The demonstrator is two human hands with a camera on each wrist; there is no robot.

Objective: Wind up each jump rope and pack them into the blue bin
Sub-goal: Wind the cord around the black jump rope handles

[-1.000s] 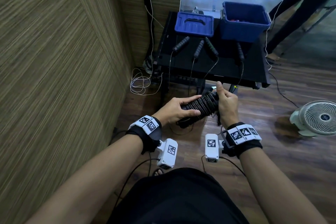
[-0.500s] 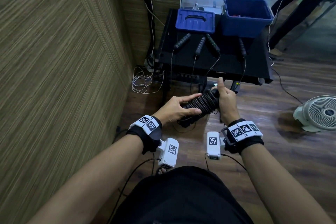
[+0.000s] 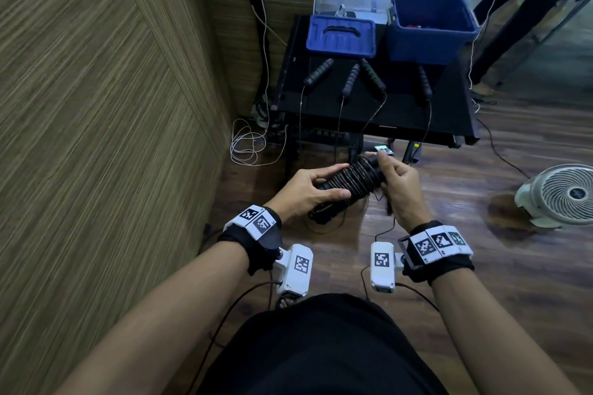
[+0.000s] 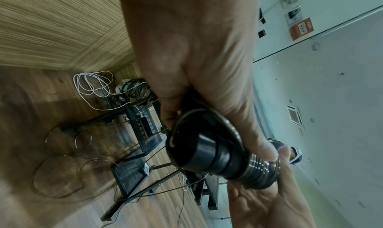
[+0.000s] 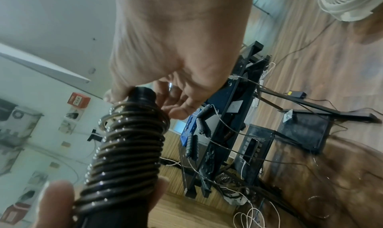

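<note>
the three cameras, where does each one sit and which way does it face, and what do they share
Head: worn on the head, facing forward and down at the wound jump rope, black table and blue bin; both forearms, left hand, right hand show.
Left wrist: looks along the left hand's palm at the rope handle's end.
Right wrist: looks along the right hand at the coils, table beyond.
Shared: all show the rope bundle.

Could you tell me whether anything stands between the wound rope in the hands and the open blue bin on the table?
Nothing solid blocks the way. The wound jump rope is held in front of the black table; four loose rope handles lie on the table before the blue bin, whose open top is reachable from above.
</note>
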